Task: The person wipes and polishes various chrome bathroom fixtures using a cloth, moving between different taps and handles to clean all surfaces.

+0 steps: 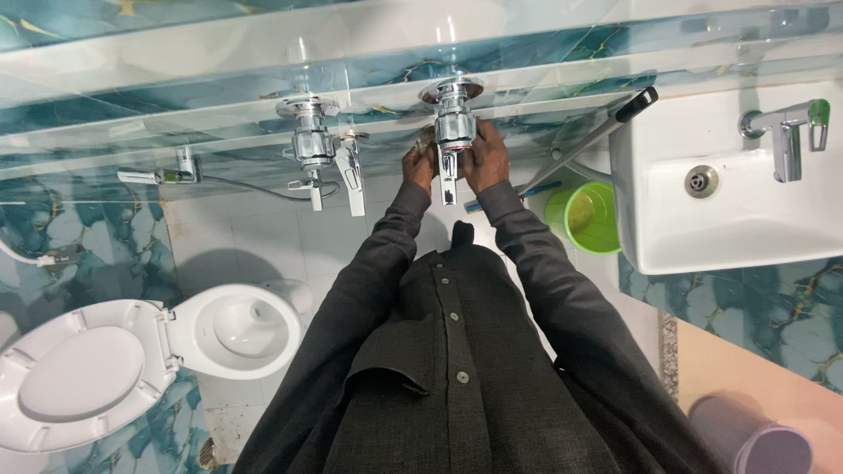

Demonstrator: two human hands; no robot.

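Hands were both closed around the chrome wall-mounted tap valve [454,118] on the teal marbled tile wall [105,219]: left hand [420,167] gripped its left flank, right hand [484,156] its right, fingers curled shut on the metal body. Judgement: the fitting would turn best with even pressure from both sides, wrists kept square to the wall, so the spout [448,180] stayed plumb and the chrome did not slip. Left of that valve sat a second chrome valve with lever handle [313,140], and farther left a small chrome angle cock [180,168] with hose. Right of the valve: a green plastic bucket [583,217], then a white ceramic washbasin [729,237] with chrome faucet [786,132]. Below-left stood a white toilet with raised lid [132,351] on the pale tiled floor [255,237].
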